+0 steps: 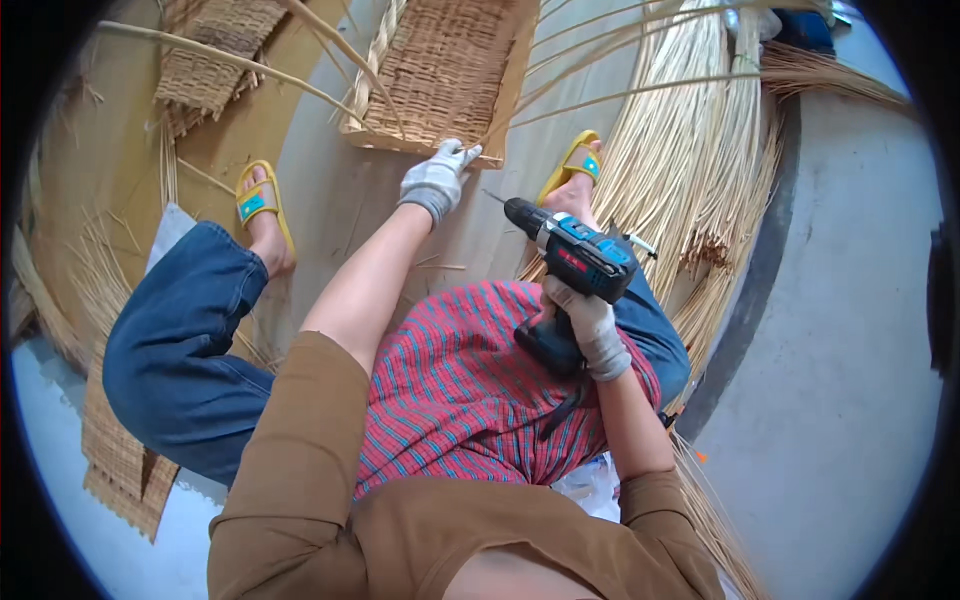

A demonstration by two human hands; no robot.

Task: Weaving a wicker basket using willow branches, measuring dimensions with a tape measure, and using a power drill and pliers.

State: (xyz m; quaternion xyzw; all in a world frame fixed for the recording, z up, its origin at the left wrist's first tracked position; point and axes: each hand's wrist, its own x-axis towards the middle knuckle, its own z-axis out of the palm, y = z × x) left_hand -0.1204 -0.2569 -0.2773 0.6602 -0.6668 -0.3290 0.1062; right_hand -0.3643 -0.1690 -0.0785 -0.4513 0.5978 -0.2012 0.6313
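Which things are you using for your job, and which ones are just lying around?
In use:
shallow basket, left hand at its edge
drill, in the right hand

Seemingly just lying about:
pale stalks on the right
upper-left woven panel
lower-left woven panel

We look down past a lap (450,370) to a basket (440,75) between a wickerwork panel (215,60) and stalks (680,140).
The basket is ahead, centred beyond the feet (266,238), the left hand (437,178) at its near edge. Nearer us, to the right, the right hand (588,315) holds a drill (588,255) over the lap. The wickerwork panel lies left, the stalks right.
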